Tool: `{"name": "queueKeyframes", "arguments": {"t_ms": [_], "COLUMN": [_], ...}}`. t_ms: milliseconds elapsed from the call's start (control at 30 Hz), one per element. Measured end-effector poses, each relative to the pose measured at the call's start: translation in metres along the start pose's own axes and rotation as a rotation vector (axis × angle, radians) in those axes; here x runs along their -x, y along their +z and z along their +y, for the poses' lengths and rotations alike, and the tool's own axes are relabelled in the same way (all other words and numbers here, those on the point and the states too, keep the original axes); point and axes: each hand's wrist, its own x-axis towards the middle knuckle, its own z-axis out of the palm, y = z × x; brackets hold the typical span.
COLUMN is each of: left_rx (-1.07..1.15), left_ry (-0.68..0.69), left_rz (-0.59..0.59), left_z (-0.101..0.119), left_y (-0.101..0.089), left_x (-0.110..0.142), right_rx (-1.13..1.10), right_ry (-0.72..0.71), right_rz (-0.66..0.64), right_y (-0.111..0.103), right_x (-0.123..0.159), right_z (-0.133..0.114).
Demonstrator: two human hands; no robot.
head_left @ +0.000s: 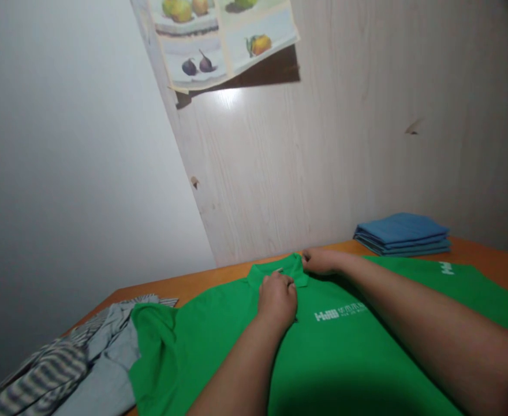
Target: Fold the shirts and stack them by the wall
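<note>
A green polo shirt lies spread out, front side up, with its collar at the far edge and white lettering on the chest and on one sleeve. My left hand is closed at the front of the collar, by the neck opening; its fingertips are mostly hidden behind the knuckles. At the right side of the collar, my right hand pinches the collar's edge between its fingers. My right forearm crosses over part of the chest lettering.
On the orange-brown table, a folded stack of blue cloth sits at the back right. Grey and striped clothes lie crumpled at the left, touching the green sleeve. Behind the table rises a wood-grain wall with a fruit picture.
</note>
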Motion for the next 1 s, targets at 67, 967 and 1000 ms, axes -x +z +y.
{"name": "queueKeyframes", "arguments": {"t_ms": [67,967,1000], "left_rx": [-0.018,-0.158,-0.153], "left_ry": [0.001,-0.005,-0.003], "left_rz": [-0.008,-0.035,-0.045], "left_z": [-0.001,0.007,0.007], "left_y": [0.001,0.003,0.002], "left_x": [0.004,0.005,0.005], "right_rx": [-0.069,0.338,0.361], "right_ry": [0.082,0.156,0.161], "right_rz": [0.01,0.22,0.207], "right_y": [-0.002,-0.032,-0.028], "right_x": [-0.001,-0.045,-0.046], "right_z": [0.006,-0.035,-0.04]}}
